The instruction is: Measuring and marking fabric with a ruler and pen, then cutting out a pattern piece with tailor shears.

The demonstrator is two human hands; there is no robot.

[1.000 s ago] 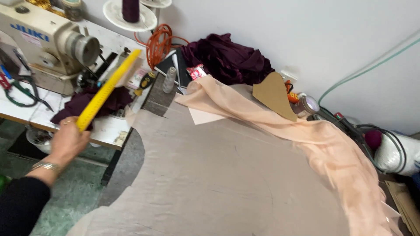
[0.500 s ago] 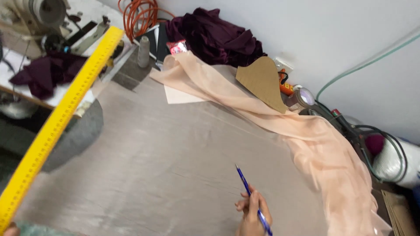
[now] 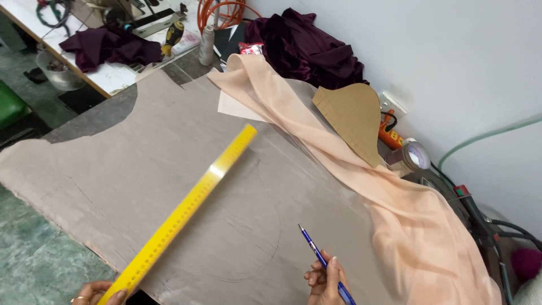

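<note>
Since the earlier frame you are swinging the yellow ruler (image 3: 186,212) in over the grey fabric (image 3: 169,169), so it is now lying diagonally across the middle of the cloth instead of off its left edge. Your left hand (image 3: 96,292) is gripping the ruler's near end at the bottom edge, fingers closed on it. Your right hand (image 3: 326,281) is clamped on a blue pen (image 3: 322,261), tip pointing up-left, just above the fabric; touching or not, cannot tell. Peach cloth (image 3: 361,186) is draping along the right of the counter (image 3: 101,116), with a brown cardboard pattern (image 3: 351,116) resting on it near the wall. Dark purple fabric (image 3: 307,48) is bunching behind, beside an orange cable (image 3: 217,12).
</note>
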